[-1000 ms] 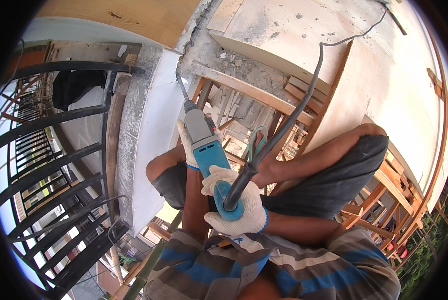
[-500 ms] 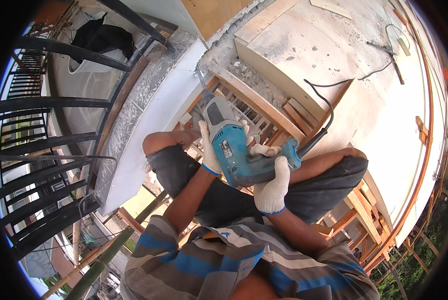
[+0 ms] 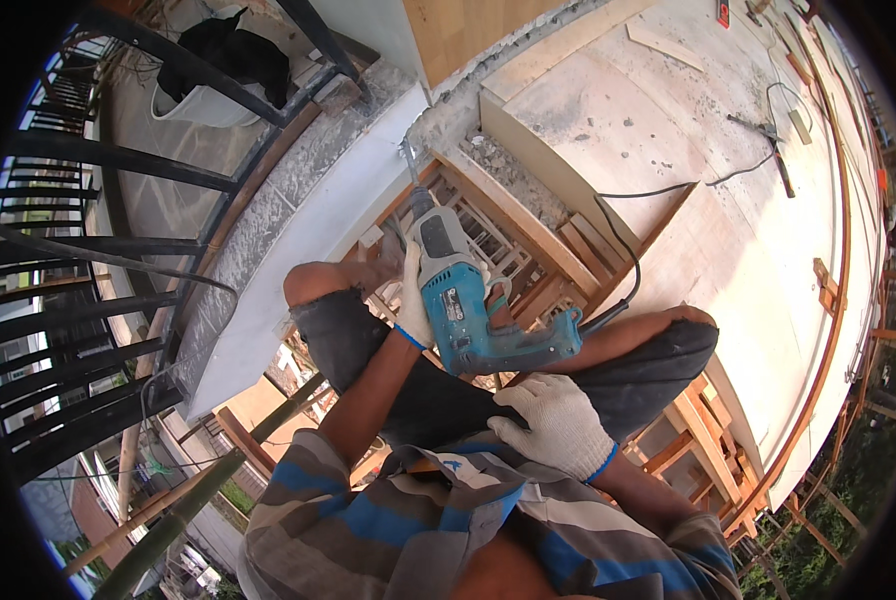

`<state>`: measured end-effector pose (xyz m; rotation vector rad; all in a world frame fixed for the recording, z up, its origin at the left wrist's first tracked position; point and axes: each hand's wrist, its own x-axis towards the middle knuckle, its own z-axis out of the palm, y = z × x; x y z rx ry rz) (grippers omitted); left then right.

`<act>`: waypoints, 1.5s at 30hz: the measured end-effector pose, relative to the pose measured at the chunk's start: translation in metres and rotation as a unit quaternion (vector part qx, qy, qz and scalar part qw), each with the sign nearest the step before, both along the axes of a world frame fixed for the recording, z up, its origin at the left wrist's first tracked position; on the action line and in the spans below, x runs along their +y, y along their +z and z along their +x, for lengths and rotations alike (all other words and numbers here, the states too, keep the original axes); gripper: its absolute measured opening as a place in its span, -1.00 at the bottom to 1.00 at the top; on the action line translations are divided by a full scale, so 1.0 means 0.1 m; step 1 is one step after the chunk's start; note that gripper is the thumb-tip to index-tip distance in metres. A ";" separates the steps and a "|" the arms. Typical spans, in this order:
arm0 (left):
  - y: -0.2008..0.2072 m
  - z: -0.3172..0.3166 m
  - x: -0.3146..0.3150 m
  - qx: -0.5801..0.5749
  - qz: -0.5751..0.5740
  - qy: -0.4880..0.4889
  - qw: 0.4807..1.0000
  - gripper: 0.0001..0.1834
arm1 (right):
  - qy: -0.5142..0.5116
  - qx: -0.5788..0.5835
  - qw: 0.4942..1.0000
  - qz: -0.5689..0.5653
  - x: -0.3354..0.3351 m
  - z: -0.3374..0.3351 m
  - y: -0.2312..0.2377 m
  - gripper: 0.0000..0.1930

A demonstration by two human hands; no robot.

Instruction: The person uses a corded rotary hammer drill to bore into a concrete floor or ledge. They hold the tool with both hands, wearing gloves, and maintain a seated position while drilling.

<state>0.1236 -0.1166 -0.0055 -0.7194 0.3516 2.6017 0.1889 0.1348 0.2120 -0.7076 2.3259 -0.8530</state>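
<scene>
A teal and grey rotary hammer drill (image 3: 456, 305) lies across my lap, its long bit (image 3: 411, 163) pointing up and away to the concrete edge by the white wall face. My left hand (image 3: 414, 300), in a white knit glove with a blue cuff, is wrapped round the drill's body from the left; part of the fingers is hidden beneath it. Below the drill's handle, my right hand (image 3: 558, 425), gloved alike, is apart from the tool, with fingers stretched out over my dark shorts and holding nothing. A black power cord (image 3: 618, 255) runs from the handle's end.
Black metal railing bars (image 3: 118, 245) curve along the left, with a white tub (image 3: 213, 110) holding black cloth behind. Wooden framing (image 3: 523, 225) surrounds a gap ahead. Plywood sheets (image 3: 658, 110) bear grit and a hammer-like tool (image 3: 785, 165). A bamboo pole (image 3: 183, 520) stands lower left.
My right hand has let go of the drill's handle and moved down toward my lap, fingers unfolding. My left hand keeps its hold. The view has shifted slightly.
</scene>
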 end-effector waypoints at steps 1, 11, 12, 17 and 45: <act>0.02 -0.01 0.00 -0.006 0.001 -0.001 1.000 0.15 | 0.013 0.075 0.997 0.009 -0.01 -0.05 0.04 -0.51; 0.22 0.06 -0.13 -0.015 -0.042 -0.038 0.998 0.13 | 0.104 0.189 0.974 0.074 -0.04 -0.48 -0.75 -0.34; 0.25 0.15 -0.14 -0.008 -0.026 -0.019 0.999 0.13 | 0.096 0.171 0.979 0.059 -0.08 -0.46 -0.70 -0.34; 0.43 0.14 0.04 -0.037 0.085 0.032 0.995 0.33 | 0.000 0.104 0.993 -0.055 -0.15 -0.35 -0.85 -0.39; 0.26 0.53 -0.39 -0.046 0.095 0.087 0.991 0.16 | -0.080 0.063 0.989 -0.111 -0.67 0.07 -1.16 -0.45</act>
